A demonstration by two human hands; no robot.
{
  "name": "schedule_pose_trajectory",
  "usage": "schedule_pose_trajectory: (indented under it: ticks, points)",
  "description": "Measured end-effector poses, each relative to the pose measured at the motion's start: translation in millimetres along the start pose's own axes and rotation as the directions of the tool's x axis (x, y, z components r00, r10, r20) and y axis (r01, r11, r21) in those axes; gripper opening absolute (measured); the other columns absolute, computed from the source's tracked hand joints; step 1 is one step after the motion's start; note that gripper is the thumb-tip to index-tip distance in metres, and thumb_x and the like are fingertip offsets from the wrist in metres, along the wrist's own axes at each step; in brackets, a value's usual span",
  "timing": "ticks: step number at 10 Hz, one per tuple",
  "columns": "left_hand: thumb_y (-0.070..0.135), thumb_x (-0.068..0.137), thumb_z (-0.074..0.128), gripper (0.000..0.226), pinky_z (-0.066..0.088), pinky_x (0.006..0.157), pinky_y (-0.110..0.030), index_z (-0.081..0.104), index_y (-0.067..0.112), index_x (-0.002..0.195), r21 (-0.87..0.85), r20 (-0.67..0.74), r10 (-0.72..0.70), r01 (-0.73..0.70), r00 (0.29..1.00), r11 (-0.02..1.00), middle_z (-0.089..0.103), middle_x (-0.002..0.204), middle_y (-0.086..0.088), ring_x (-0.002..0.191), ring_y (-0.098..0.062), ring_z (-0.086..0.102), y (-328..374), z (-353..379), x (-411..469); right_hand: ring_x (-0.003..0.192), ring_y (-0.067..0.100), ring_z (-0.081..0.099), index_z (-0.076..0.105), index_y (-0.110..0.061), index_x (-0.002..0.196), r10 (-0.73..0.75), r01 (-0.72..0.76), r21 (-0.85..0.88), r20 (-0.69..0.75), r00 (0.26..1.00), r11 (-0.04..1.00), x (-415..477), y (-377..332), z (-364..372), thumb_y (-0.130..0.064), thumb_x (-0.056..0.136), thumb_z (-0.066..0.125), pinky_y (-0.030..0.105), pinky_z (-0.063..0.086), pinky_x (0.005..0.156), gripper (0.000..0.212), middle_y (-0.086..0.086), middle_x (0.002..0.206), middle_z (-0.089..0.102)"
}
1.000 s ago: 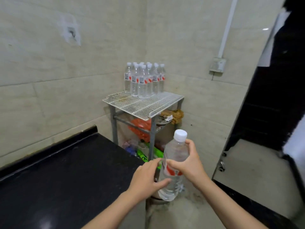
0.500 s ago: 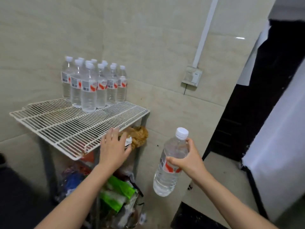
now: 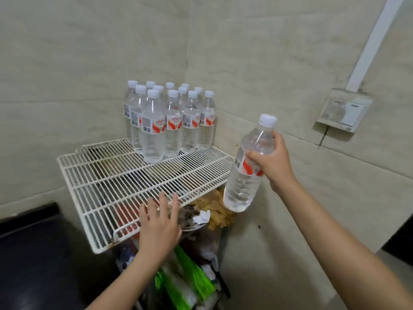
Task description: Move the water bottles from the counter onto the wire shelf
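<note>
Dim, flat indoor light, soft shadows, slight overall blur, wide-angle bending at edges

Twelve water bottles (image 3: 169, 121) on one wire shelf (image 3: 143, 182), a thirteenth bottle (image 3: 248, 166) held

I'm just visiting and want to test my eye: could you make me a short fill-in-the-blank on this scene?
1. The right hand holds a water ____.
2. The standing bottles all have ____ caps.
3. The left hand rests open at the front edge of the wire ____.

Missing words: bottle; white; shelf
</note>
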State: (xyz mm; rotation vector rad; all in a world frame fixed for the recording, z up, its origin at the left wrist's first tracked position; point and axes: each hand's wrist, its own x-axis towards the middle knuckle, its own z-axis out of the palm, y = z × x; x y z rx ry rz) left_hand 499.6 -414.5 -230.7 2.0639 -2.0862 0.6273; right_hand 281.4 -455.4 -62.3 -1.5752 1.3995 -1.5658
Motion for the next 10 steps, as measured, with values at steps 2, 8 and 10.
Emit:
schedule_pose_trajectory:
  ticks: [2,8,10]
  points:
    - [0.053,0.063,0.060,0.071,0.033,0.089,-0.049,0.046,0.016,0.122,-0.005,-0.044,-0.102,0.102,0.994,0.995,0.065,0.115,-0.017,0.099,-0.040,0.061,3.1,5.2,5.2,0.098,0.018,0.055,0.040,-0.009,0.126,-0.086,0.076,0.149,0.057,0.995,0.986,119.8,23.4,39.7,-0.002,0.070,0.069,0.029,0.048,0.083,0.063,0.005,0.111,0.053]
    - [0.054,0.081,0.035,0.043,0.030,0.088,-0.044,0.053,0.024,0.107,0.006,-0.085,-0.381,0.383,0.921,0.924,0.070,0.106,-0.010,0.097,-0.035,0.064,30.6,-5.1,15.0,0.104,0.020,0.053,0.033,-0.012,0.137,-0.054,-0.030,0.124,0.619,0.784,0.992,236.4,84.5,73.8,0.002,0.077,0.065,0.033,0.043,0.085,0.070,0.009,0.126,0.053]
    - [0.061,0.085,0.015,0.066,0.030,0.090,-0.046,0.057,0.021,0.116,0.046,0.091,-0.426,0.424,0.900,0.905,0.067,0.115,-0.011,0.103,-0.035,0.062,34.2,-7.2,16.6,0.125,0.027,0.044,0.029,-0.009,0.140,-0.112,0.085,0.093,0.335,0.935,0.992,213.0,74.5,57.5,-0.024,0.080,0.065,0.036,0.037,0.103,0.071,0.014,0.140,0.040]
